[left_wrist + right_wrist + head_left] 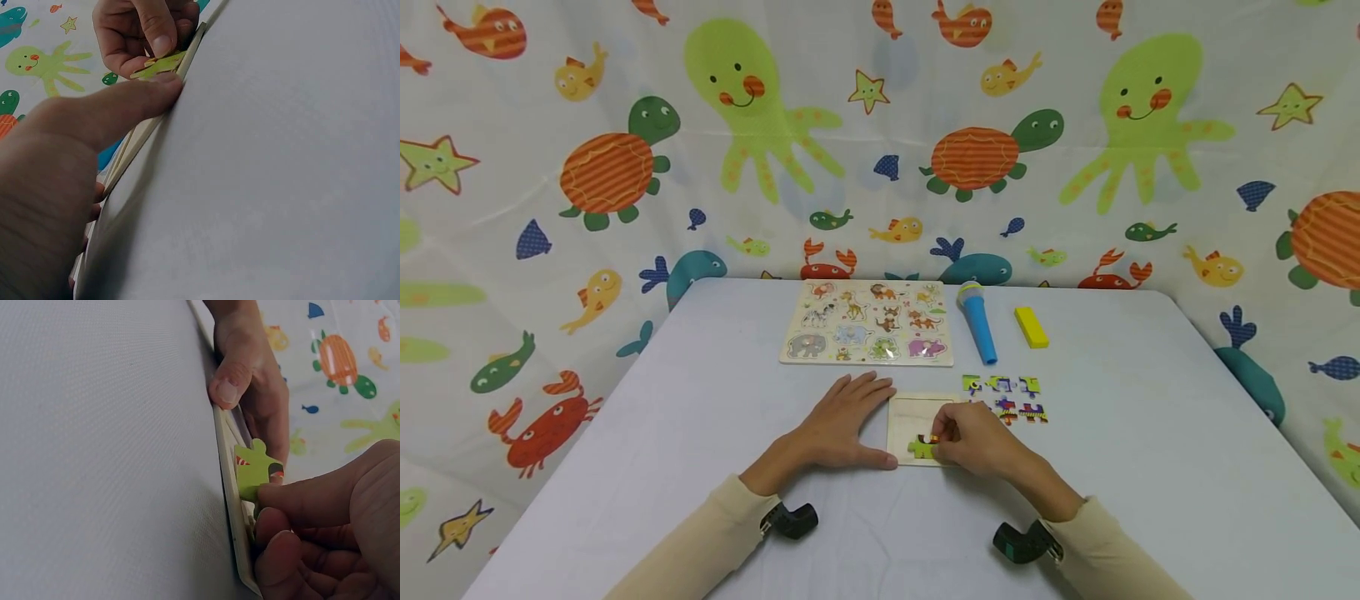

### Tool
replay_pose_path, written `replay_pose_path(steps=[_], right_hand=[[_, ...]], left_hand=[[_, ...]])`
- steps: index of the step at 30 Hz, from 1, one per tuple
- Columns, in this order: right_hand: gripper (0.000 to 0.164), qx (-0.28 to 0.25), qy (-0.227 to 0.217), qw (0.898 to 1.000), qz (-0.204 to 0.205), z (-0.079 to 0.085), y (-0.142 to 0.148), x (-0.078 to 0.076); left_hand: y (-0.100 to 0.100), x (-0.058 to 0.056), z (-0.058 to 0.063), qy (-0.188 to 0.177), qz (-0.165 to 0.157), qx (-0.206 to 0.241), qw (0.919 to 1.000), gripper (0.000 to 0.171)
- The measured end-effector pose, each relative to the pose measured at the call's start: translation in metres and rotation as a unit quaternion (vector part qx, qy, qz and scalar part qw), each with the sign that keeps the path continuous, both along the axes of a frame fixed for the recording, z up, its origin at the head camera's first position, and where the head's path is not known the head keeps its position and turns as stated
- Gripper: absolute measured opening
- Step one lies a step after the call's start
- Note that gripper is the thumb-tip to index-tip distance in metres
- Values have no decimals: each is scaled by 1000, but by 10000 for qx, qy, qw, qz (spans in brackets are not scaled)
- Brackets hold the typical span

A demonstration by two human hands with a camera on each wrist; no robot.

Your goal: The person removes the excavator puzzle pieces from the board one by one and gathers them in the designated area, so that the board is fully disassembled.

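A small square wooden puzzle tray (916, 412) lies in front of me. My right hand (981, 437) pinches a green jigsaw piece (921, 448) between thumb and fingers, low over the tray's near right part. In the right wrist view, this green piece (251, 472) shows red-and-white and dark patches and stands tilted above the tray. My left hand (842, 425) spreads along the tray's left side, its thumb resting on the near left corner. The left wrist view shows that thumb (134, 103) lying across the wooden edge.
Several loose jigsaw pieces (1030, 385) lie right of the tray, partly hidden by my right hand. Behind are an animal puzzle board (867, 325), a blue toy microphone (979, 329) and a yellow block (1032, 327). A patterned curtain (865, 150) hangs at the white table's far edge.
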State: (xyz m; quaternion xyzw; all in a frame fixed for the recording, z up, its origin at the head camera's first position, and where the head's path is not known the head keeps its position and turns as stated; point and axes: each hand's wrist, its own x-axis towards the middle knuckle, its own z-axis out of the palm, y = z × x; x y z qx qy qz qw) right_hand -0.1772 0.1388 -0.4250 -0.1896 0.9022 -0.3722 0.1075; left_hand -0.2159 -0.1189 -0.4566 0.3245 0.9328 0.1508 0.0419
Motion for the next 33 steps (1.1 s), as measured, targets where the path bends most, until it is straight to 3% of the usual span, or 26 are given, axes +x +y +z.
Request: replay_pose_path(steps=[15,20,33], right_hand=[[5,-977,-555,9932,301,2,8,-1],[5,-1158,-744,9904,94,5,13,-2],[4,-1491,-634,9851,-574,7,40,2]], left_hand=[[-2,-1,1,40,-11,-14,10000,110],[-3,-1,2,35,16,-61,10000,110],[-1,1,2,-90,29,-31,10000,108]])
